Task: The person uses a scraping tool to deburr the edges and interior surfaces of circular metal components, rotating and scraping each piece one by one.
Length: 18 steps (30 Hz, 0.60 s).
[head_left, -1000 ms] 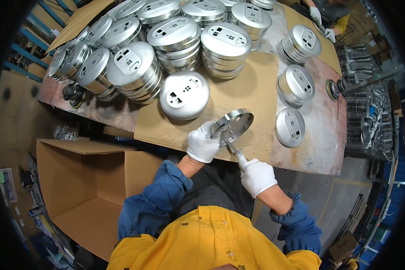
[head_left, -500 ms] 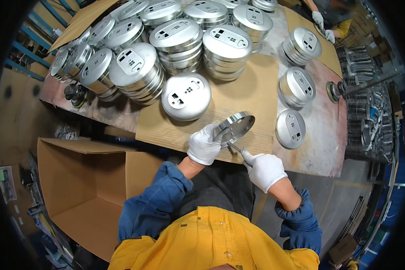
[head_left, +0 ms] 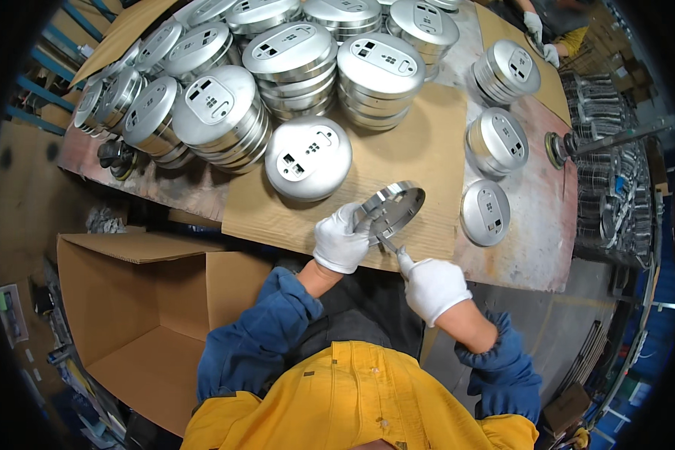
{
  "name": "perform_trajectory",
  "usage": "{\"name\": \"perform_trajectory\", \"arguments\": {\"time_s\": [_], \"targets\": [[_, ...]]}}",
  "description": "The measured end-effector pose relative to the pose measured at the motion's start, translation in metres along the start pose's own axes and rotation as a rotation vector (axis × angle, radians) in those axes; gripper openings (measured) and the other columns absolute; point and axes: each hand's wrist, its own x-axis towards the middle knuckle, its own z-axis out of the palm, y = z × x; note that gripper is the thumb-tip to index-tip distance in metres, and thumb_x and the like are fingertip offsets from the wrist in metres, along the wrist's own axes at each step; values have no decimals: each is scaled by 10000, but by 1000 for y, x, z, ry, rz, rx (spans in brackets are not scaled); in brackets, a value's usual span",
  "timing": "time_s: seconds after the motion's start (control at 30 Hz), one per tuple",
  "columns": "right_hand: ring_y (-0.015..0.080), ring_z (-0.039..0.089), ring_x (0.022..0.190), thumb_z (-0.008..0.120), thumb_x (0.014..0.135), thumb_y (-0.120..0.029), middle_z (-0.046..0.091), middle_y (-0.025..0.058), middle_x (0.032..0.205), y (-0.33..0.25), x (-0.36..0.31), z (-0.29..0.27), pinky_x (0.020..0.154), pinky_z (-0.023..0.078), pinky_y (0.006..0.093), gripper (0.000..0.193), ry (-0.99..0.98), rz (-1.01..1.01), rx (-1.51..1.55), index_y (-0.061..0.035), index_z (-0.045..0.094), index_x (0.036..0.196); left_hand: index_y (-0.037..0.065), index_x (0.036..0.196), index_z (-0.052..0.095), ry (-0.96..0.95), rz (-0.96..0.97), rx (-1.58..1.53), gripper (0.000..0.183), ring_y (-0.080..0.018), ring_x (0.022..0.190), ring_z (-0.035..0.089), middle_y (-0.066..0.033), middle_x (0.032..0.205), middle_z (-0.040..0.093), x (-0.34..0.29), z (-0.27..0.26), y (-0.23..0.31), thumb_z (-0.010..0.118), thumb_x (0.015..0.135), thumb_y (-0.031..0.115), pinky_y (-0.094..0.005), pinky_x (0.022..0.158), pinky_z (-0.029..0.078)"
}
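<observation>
My gloved left hand (head_left: 340, 238) grips the left side of a round silver metal part (head_left: 406, 210), tilted on edge above the cardboard with its hollow inner side showing. In my gloved right hand (head_left: 435, 288) is a slim metal hand tool (head_left: 388, 244). Its tip reaches the lower rim of the part; its exact kind cannot be made out, and my fingers hide the handle. Just beyond my left hand, a silver round housing (head_left: 309, 159) with a slotted oval panel lies face up on the cardboard sheet (head_left: 277, 225).
Stacks of similar housings (head_left: 221, 105) fill the table's far left. Smaller stacks (head_left: 496, 141) and a single housing (head_left: 485, 213) stand at the right. An open cardboard box (head_left: 135, 315) is at my lower left. Another person's gloved hands (head_left: 534, 26) show at the far right.
My right hand has shifted slightly down and left, turning the tool steeper against the part's rim. My left hand keeps the part almost where it was. The view has tilted a little.
</observation>
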Motion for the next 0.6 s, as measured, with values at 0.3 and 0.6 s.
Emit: {"name": "perform_trajectory", "arguments": {"time_s": [0.3,0.6], "targets": [[327,594,536,605,867,-236,554,123,636,7,5,119,509,488,438,479,536,127,199,-257,498,1333,38,906,609,94,-170,-31,190,-365,639,626,-169,693,630,1,9,5,712,776,131,-396,551,496],[347,631,674,557,895,-267,638,137,737,26,-19,42,606,497,441,391,322,137,241,-264,539,1286,52,870,616,64,-212,-11,225,-347,664,641,-157,711,645,1,-2,14,723,812,241,-393,552,496]]}}
